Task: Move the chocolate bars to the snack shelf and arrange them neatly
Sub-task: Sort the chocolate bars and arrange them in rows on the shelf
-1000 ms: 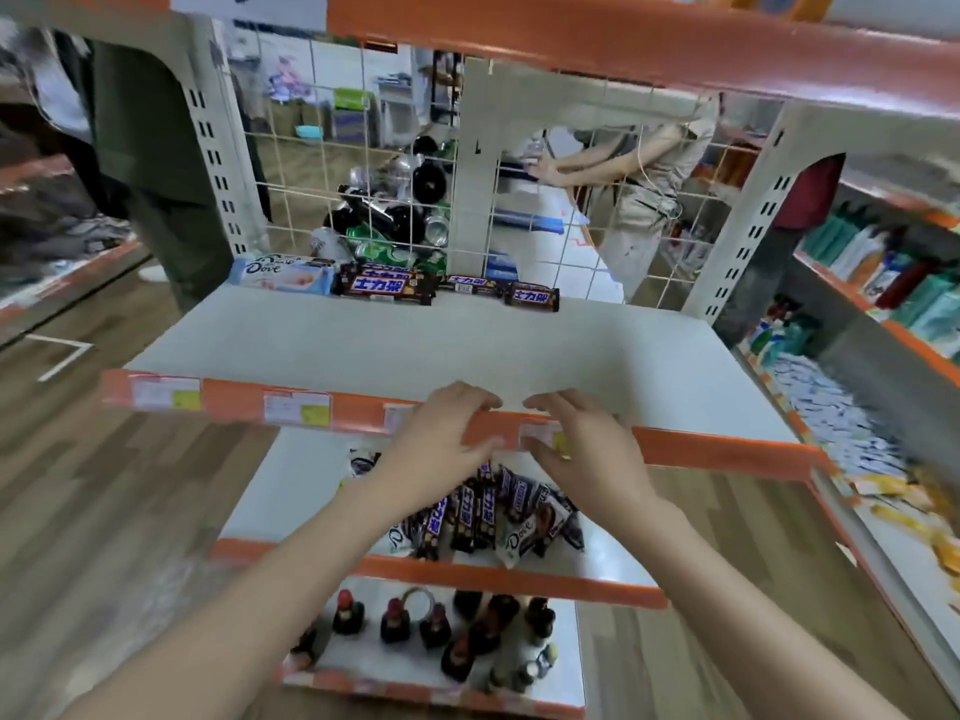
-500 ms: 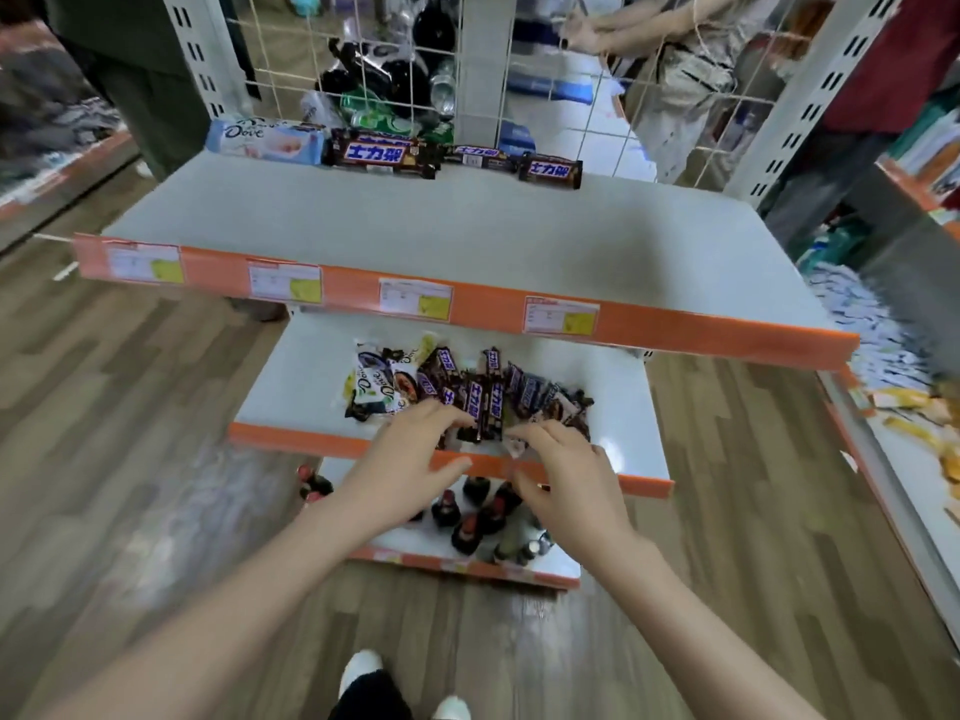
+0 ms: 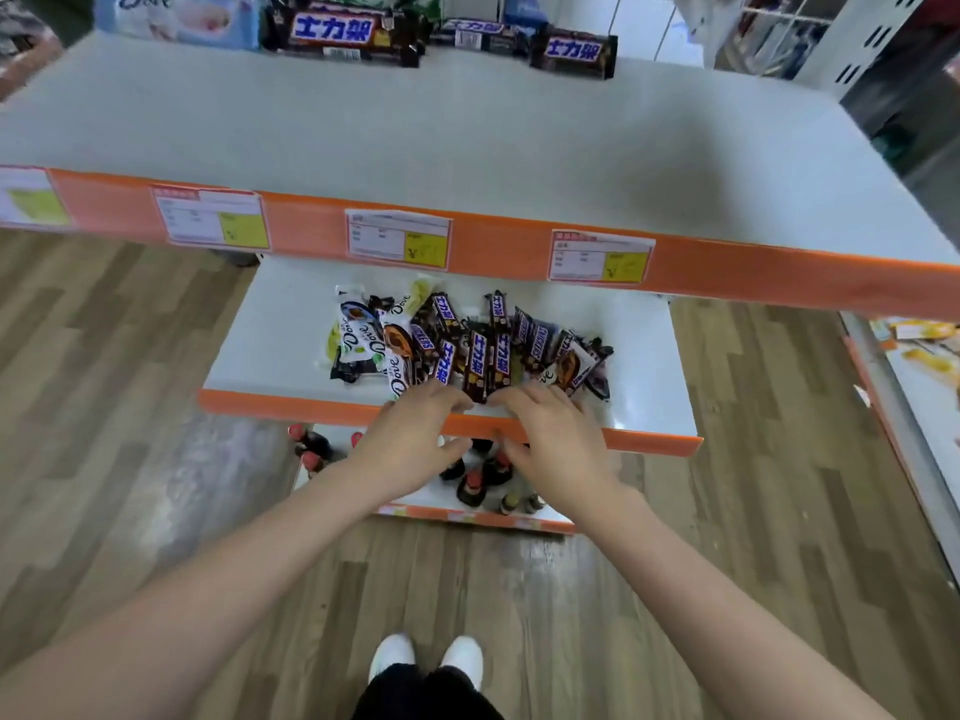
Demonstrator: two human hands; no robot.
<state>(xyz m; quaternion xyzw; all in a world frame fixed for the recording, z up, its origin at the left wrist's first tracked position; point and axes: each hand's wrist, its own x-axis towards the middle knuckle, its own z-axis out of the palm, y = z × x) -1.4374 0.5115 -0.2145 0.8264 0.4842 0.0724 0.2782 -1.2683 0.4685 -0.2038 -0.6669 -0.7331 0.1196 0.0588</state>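
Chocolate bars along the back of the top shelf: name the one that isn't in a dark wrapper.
The Dove bar at the far left of the row. Its wrapper is pale blue and white, while the Snickers bars beside it are dark brown.

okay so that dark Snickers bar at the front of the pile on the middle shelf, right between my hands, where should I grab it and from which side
Probably pinch the Snickers bar across its long edges near the front end, coming from above and the shelf's open front. It lies lengthwise pointing toward you atop the pile, beside the right hand and left hand, so its near end is exposed.

Jumbled chocolate bars point(image 3: 470, 345) on middle shelf point(image 3: 270, 350)
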